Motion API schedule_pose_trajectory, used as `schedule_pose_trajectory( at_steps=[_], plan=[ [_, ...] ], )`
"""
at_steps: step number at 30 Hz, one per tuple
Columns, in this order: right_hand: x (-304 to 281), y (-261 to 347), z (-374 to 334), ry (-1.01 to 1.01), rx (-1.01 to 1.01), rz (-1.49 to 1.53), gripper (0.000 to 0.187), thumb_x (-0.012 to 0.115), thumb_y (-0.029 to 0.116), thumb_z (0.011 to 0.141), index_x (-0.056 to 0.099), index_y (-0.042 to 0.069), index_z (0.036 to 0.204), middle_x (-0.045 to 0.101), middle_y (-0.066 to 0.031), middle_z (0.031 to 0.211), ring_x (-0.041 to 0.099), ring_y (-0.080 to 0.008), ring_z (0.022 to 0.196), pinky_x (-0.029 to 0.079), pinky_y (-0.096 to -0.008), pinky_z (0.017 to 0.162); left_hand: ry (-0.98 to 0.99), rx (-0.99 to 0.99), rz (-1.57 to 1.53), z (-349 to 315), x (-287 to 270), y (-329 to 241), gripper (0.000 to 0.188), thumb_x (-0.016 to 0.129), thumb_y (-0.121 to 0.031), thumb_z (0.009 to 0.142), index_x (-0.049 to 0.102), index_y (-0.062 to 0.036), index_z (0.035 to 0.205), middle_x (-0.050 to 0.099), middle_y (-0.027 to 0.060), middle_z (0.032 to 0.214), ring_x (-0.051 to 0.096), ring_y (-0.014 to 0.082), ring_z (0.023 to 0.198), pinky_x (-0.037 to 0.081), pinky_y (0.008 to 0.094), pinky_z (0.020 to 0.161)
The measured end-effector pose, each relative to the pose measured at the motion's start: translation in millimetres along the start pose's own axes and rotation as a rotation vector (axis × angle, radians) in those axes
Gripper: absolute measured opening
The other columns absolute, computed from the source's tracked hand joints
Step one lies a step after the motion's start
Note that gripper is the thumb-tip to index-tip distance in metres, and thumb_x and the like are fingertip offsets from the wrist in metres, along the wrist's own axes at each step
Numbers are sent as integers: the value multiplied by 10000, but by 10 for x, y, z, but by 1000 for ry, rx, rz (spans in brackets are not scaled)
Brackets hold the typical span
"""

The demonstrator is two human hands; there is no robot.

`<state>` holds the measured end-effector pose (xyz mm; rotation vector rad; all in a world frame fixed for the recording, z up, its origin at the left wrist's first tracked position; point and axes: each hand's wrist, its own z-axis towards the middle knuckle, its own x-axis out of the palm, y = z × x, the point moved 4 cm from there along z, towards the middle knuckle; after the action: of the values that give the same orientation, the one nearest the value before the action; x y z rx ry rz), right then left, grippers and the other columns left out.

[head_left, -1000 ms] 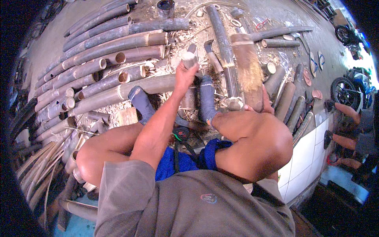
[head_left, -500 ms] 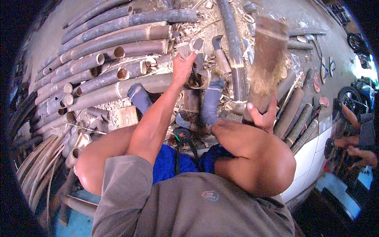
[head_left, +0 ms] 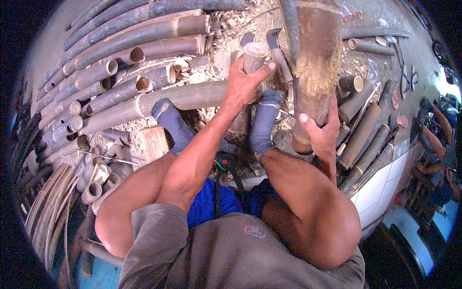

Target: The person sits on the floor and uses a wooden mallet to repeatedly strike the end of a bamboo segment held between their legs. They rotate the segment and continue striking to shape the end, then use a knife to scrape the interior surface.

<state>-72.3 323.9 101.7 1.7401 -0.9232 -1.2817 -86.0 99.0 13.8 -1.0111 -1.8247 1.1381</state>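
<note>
My left hand (head_left: pixel 244 81) is closed around a short, thick round piece with a pale end (head_left: pixel 254 52), just above the floor beyond my feet. Part of a dark blade (head_left: pixel 247 38) shows behind that piece; whether it joins it is hidden. In my right hand (head_left: pixel 321 129) is a thick brown bamboo length (head_left: pixel 320 43), its middle frayed into yellow fibres. The thumb lies along its near side and the fingers wrap its right side. Between the two hands, farther off, lies a knife with a hooked dark blade (head_left: pixel 274 37) and wooden handle.
Several long bamboo poles (head_left: pixel 139 38) lie at the left, with cut open tubes (head_left: pixel 91 191) nearer. A pole (head_left: pixel 187 98) crosses beyond my socked feet (head_left: pixel 172 123). Shavings (head_left: pixel 231 29) litter the floor. More bamboo pieces (head_left: pixel 361 135) and sandals (head_left: pixel 409 79) are at the right.
My left hand has shifted right, and the end of the piece it holds shows more clearly. The bamboo in my right hand, blurred before, is sharper and tilts less to the right.
</note>
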Motion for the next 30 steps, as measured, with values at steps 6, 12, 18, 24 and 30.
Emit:
schedule_pose_trajectory(
  at_steps=[6, 12, 18, 24, 30],
  plan=[
    [-29, -41, 9, 42, 0, 38, 989, 817, 203, 759, 298, -14, 1572, 542, -207, 1434, 545, -293, 1306, 404, -409, 1125, 8, -84, -60, -32, -55, 156, 422, 858, -264, 836, 683, -26, 1138, 719, 20, 987, 644, 112, 878, 528, 306, 822],
    [-107, 48, 71, 39, -104, -26, 976, 819, 214, 760, 312, -15, 1562, 557, -205, 1415, 564, -293, 1285, 420, -408, 1110, 20, -50, -9, -4, 15, 164, 416, 848, -242, 849, 678, -21, 1158, 728, 36, 1026, 653, 114, 915, 531, 313, 854],
    [-290, 408, 244, 6, -157, -17, 1019, 843, 292, 751, 308, 21, 1575, 616, -240, 1352, 622, -326, 1244, 471, -416, 1064, -42, -47, -46, 42, -14, 247, 428, 854, -251, 846, 676, -21, 1159, 730, 42, 1024, 663, 113, 895, 540, 301, 814],
    [-259, 877, 511, 318, -252, -903, 906, 850, 254, 751, 422, 86, 1532, 659, -228, 1321, 670, -278, 1190, 525, -414, 998, 39, -205, 63, 24, -108, 266, 407, 843, -191, 843, 676, -31, 1178, 735, 42, 1019, 669, 99, 883, 545, 285, 807],
    [-270, 917, 463, 206, -429, -517, 956, 830, 395, 767, 354, 226, 1578, 698, -245, 1194, 700, -391, 1086, 575, -477, 907, 99, 19, 46, -47, 54, 202, 403, 825, -197, 866, 675, -18, 1194, 735, 48, 1086, 667, 125, 959, 529, 315, 887]
  ],
)
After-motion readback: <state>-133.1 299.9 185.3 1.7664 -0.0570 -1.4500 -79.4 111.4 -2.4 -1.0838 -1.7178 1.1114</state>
